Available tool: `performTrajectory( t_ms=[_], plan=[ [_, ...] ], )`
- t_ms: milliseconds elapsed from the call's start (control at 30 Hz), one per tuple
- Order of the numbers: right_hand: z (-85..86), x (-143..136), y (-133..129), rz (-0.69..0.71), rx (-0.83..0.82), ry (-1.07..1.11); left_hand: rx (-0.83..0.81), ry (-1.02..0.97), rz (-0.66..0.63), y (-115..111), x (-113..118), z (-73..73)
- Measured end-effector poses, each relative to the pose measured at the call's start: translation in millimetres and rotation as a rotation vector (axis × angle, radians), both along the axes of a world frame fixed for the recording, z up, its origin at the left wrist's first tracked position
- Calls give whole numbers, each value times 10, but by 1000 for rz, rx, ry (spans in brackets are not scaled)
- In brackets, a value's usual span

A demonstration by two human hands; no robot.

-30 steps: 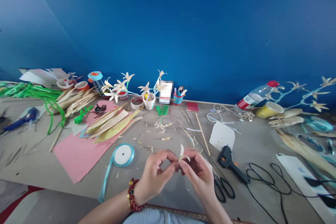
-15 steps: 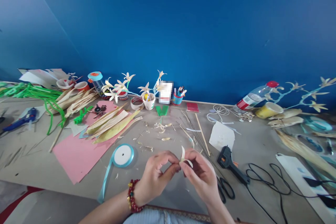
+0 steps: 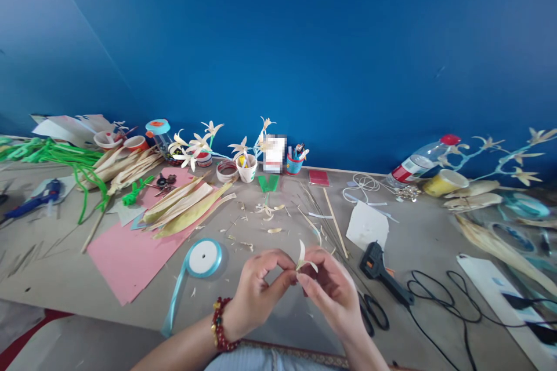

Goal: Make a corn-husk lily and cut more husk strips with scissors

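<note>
Between the fingertips of both hands is a small pale flower (image 3: 301, 251) of dried husk, with slim curved petals pointing up and to the right. My left hand (image 3: 261, 290) pinches it from the left, thumb against forefinger, its base hidden by the fingers. From the other side my right hand (image 3: 334, 293) closes thumb and fingers on it. On the table beyond lie husk scraps (image 3: 275, 231) and a loose husk flower (image 3: 266, 208). Left of my left hand is a roll of light blue ribbon (image 3: 203, 258), its tail hanging towards the table edge.
Black scissors (image 3: 376, 313) and a glue gun (image 3: 383, 275) with its cord lie right, near a white power strip (image 3: 500, 301). Pink paper (image 3: 126, 261) and corn husks (image 3: 187, 208) spread left. Along the wall stand a paper cup (image 3: 247, 169), a pen holder (image 3: 295, 163) and a bottle (image 3: 424, 159).
The flower has turned slightly between my fingertips, and its right petal now lies flatter over the right thumb. Both hands stay in nearly the same place.
</note>
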State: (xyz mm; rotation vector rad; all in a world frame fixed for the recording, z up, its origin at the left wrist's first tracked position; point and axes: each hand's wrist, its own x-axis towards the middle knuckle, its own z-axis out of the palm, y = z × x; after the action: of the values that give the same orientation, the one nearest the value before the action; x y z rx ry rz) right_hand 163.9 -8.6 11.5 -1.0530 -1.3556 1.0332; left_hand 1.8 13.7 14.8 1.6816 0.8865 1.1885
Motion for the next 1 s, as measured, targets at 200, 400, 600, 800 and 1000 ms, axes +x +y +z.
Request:
performTrajectory(
  t_ms=[200, 400, 600, 800, 1000],
  plan=[
    [-19, -15, 7, -17, -61, 8, 18, 20, -2, -3, -1, -17],
    [-41, -6, 15, 32, -136, 38, 77, 53, -2, -7, -5, -40],
    [-66, 36, 12, 65, -146, 98, 77, 23, 33, -6, 7, -36],
    [-91, 54, -28, 17, -28, 67, 135, 23, 33, 4, -16, -67],
    [-33, 19, -52, -13, 17, -1, 160, 56, 23, 3, -31, -57]
  ],
)
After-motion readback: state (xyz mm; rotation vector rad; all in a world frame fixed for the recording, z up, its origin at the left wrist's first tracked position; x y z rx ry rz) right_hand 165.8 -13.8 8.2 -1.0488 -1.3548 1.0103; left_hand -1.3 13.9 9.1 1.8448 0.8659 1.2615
